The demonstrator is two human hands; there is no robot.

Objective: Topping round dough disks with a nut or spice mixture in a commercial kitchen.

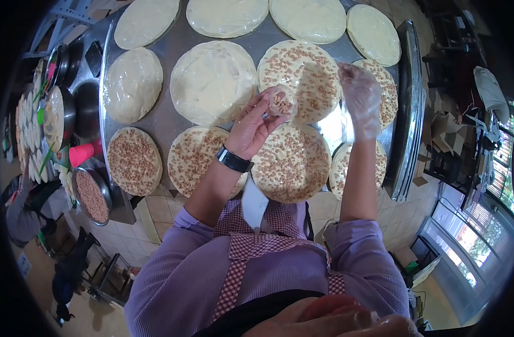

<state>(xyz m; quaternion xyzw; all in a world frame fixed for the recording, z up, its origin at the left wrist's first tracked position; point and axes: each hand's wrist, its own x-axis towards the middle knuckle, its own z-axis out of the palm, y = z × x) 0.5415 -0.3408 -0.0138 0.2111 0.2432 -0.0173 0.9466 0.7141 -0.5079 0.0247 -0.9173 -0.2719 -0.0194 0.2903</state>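
Observation:
My left hand (255,128), bare and wearing a dark wristband, holds a small clear plastic cup (282,102) with brown chopped bits inside. It is above the work table, between a plain round and sprinkled ones. My right hand (361,99), in a clear plastic glove, hovers at the right with its fingertips drawn together; whether bits are between them cannot be made out. Below it lies a sprinkled round (379,82), partly hidden. Beside it a larger cream-coated round (299,80) carries scattered brown bits. Another sprinkled round (290,164) lies nearer my body.
Several plain cream-coated rounds (213,82) cover the metal table's (164,101) far part. Stacked metal trays (408,109) stand at its right edge. At left are a metal bowl of brown bits (90,196) and a pink cup (81,156). Another person (25,210) is farther left.

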